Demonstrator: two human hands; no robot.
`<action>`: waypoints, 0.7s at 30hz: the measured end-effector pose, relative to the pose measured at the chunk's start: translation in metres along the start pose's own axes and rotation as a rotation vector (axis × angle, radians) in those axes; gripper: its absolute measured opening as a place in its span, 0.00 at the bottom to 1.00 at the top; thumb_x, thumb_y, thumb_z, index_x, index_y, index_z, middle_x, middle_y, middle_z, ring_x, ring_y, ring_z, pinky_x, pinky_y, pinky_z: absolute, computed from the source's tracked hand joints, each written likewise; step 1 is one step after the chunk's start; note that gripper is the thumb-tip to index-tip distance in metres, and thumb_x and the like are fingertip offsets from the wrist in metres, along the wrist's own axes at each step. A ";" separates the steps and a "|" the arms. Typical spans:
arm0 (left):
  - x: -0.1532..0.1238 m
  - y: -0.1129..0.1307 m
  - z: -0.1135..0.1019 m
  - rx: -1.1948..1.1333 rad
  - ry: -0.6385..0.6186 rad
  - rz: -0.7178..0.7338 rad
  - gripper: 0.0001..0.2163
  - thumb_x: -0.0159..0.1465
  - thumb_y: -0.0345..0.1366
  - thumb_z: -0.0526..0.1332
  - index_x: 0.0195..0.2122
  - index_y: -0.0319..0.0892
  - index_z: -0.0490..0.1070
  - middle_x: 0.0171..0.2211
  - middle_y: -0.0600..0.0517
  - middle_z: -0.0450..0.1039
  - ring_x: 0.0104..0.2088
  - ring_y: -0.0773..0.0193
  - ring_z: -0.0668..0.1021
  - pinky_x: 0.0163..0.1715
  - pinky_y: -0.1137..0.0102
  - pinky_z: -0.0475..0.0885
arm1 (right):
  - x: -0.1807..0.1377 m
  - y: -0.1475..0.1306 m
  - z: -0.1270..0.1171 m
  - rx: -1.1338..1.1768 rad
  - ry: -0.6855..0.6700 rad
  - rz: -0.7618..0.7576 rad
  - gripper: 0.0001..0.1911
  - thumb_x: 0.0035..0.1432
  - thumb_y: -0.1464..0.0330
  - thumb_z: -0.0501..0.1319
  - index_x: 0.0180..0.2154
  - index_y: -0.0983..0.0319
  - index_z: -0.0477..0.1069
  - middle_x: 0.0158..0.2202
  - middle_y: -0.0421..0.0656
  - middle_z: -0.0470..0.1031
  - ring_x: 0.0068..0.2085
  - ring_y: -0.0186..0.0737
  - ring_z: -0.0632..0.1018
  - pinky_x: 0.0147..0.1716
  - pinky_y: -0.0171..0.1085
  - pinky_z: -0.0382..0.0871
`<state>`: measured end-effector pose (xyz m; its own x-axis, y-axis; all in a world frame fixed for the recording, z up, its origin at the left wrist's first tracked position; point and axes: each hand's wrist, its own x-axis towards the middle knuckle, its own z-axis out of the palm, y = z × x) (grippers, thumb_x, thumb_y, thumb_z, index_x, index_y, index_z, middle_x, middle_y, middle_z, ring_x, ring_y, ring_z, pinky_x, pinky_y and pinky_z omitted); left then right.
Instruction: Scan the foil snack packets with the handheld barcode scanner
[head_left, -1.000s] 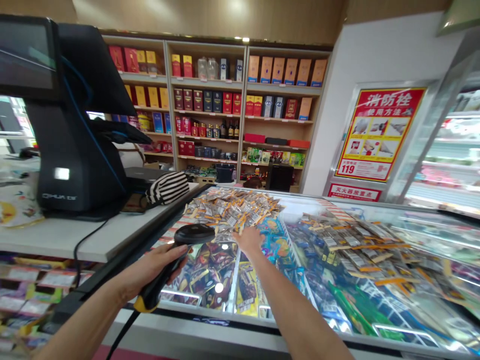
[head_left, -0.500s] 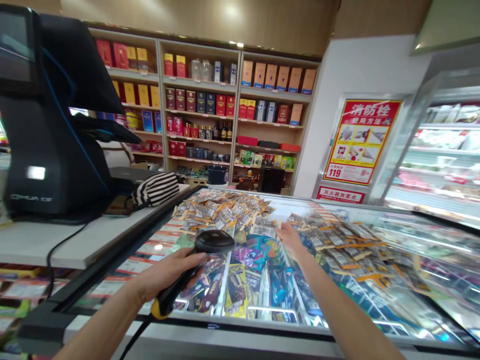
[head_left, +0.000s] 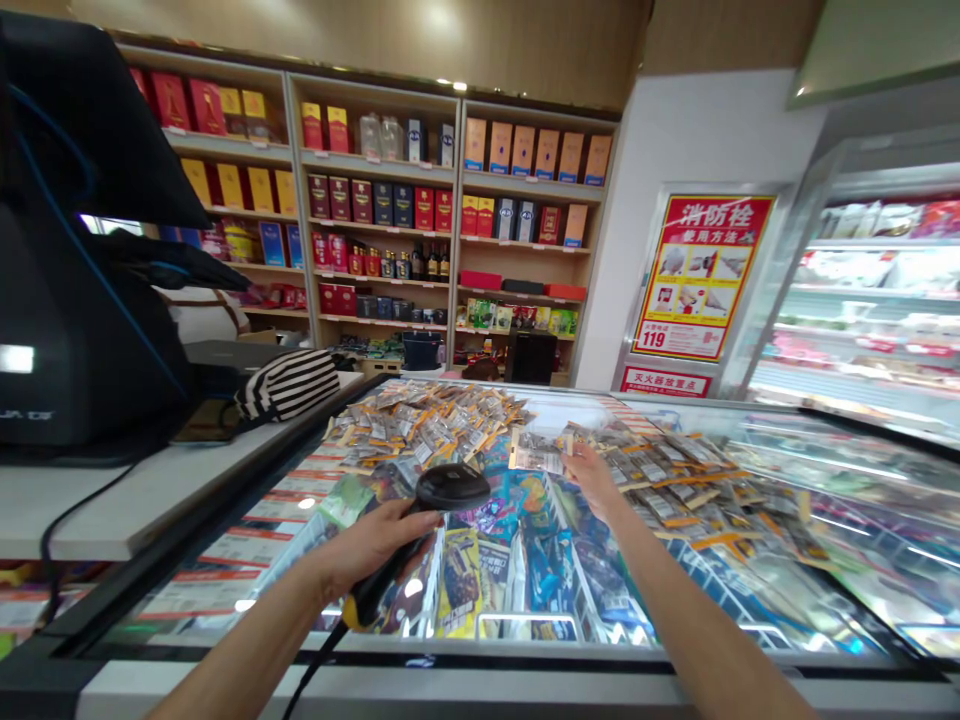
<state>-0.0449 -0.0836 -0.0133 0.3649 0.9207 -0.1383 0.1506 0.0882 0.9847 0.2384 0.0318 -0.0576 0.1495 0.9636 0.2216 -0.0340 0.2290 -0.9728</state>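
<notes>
We hold a flat, clear plastic packet [head_left: 537, 453] pinched in our right hand [head_left: 592, 480], over smooth glass [head_left: 562, 403] between two crinkly heaps [head_left: 431, 422]; our left hand [head_left: 382, 545] grips a rounded black scanner [head_left: 452, 487]. Beyond, a red-and-yellow poster [head_left: 701, 278] reads 消防栓, 使用方法, 119.

scanner [head_left: 452, 487]: black, yellow | packets [head_left: 431, 420]: grey, orange | bag [head_left: 292, 385]: black-white stripes

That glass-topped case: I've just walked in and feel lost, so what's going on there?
Over the glass top, a person's left hand grips a black scanner. The right hand holds a small packet by one end. A left pile and a right pile of similar packets lie on the glass top.
</notes>
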 end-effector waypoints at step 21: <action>0.108 -0.017 0.017 -0.175 -0.063 0.099 0.14 0.52 0.47 0.56 0.24 0.40 0.61 0.17 0.57 0.62 0.14 0.76 0.62 0.15 0.77 0.56 | 0.057 0.024 -0.041 0.070 0.302 -0.145 0.17 0.41 0.60 0.58 0.34 0.59 0.60 0.30 0.41 0.71 0.30 0.39 0.73 0.25 0.37 0.67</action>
<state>0.0077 0.0074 -0.0472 0.4278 0.9030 -0.0407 -0.0489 0.0681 0.9965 0.2867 0.0861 -0.0711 0.4431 0.8383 0.3177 -0.0571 0.3801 -0.9232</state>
